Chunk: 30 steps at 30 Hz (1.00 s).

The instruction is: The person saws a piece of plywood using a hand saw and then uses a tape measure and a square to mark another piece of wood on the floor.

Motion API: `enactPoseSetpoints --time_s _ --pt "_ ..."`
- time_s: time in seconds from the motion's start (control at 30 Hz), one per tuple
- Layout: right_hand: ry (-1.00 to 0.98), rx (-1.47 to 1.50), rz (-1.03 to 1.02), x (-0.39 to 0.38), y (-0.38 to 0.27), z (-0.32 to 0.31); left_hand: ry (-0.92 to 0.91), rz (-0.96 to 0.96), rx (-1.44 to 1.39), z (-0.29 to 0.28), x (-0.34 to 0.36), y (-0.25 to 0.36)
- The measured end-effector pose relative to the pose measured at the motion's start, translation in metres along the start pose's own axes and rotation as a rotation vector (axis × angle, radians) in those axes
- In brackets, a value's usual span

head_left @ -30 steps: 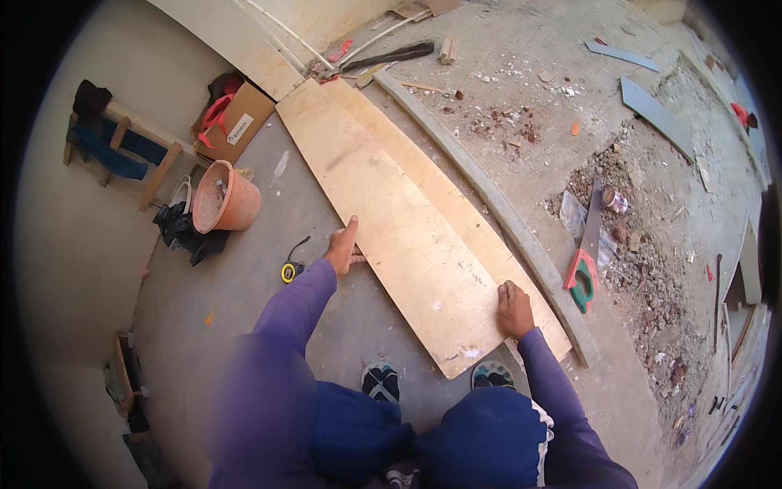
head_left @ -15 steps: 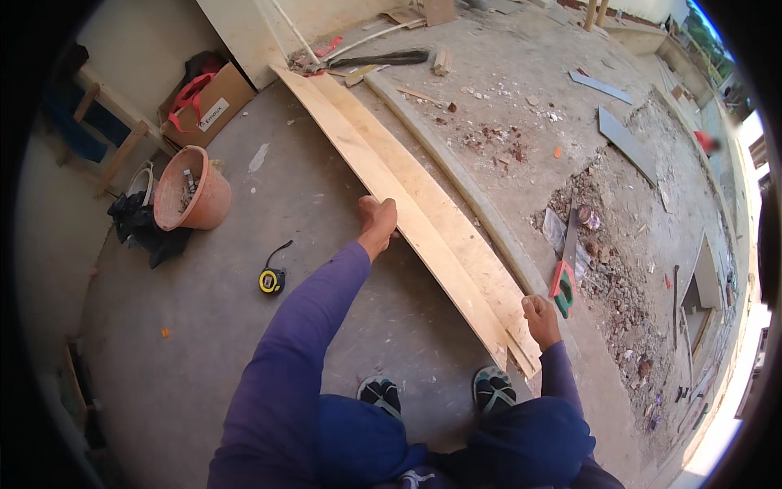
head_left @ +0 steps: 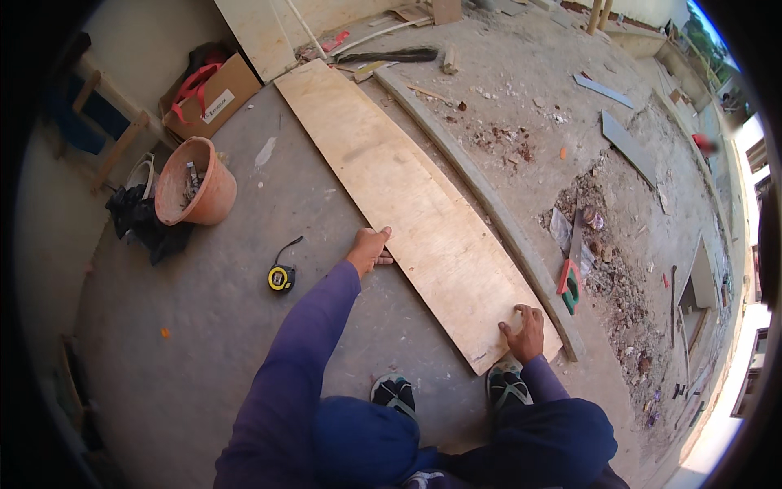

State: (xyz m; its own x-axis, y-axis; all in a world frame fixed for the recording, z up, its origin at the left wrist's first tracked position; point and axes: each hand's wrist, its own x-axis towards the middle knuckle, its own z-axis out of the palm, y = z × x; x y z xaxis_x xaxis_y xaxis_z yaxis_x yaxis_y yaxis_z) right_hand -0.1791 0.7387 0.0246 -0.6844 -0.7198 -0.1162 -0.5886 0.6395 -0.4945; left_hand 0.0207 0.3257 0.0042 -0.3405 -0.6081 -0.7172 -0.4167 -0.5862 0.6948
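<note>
A long, pale plywood board (head_left: 399, 191) slants across the floor from the wall at the back to my feet, its broad face up. My left hand (head_left: 371, 247) grips its left edge about midway, thumb on top and fingers at the edge, partly hidden under it. Over the board's near end is my right hand (head_left: 524, 332), fingers bent and apart, thumb spread; whether it touches the wood I cannot tell. Right of that hand lies a handsaw (head_left: 569, 281) with a red and green handle. A yellow and black tape measure (head_left: 281, 278) rests on the floor to the left.
A low concrete curb (head_left: 481, 204) runs along the board's right side, with rubble (head_left: 607, 253) beyond it. At the left stand an orange bucket (head_left: 213, 196) with things inside, a black plastic bag (head_left: 134, 224) and a cardboard box (head_left: 232, 98). Grey panels (head_left: 627, 147) lie at the far right.
Two overlapping boards showed before, the left one tilted; now one broad face is up. My left hand has moved down and slightly left with the edge. My right hand's fingers have spread from a closed pose.
</note>
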Motion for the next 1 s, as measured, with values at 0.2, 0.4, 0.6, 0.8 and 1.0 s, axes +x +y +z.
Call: enactPoseSetpoints --time_s 0.2,0.4,0.6,0.8,1.0 --pt "0.074 0.124 -0.038 -0.021 0.025 -0.012 -0.031 -0.005 0.098 -0.001 0.003 0.006" --pt "-0.007 0.126 0.071 -0.042 0.045 -0.056 -0.013 0.024 0.156 0.005 -0.007 0.002" --pt "-0.25 0.074 0.163 -0.066 0.052 -0.103 -0.063 0.039 0.207 0.008 -0.034 -0.024" --pt "-0.354 0.059 0.218 -0.084 0.039 -0.139 -0.074 0.078 0.228 0.012 -0.047 -0.028" --pt "-0.605 0.36 0.476 -0.106 0.029 -0.136 -0.071 0.116 0.353 0.017 -0.05 -0.027"
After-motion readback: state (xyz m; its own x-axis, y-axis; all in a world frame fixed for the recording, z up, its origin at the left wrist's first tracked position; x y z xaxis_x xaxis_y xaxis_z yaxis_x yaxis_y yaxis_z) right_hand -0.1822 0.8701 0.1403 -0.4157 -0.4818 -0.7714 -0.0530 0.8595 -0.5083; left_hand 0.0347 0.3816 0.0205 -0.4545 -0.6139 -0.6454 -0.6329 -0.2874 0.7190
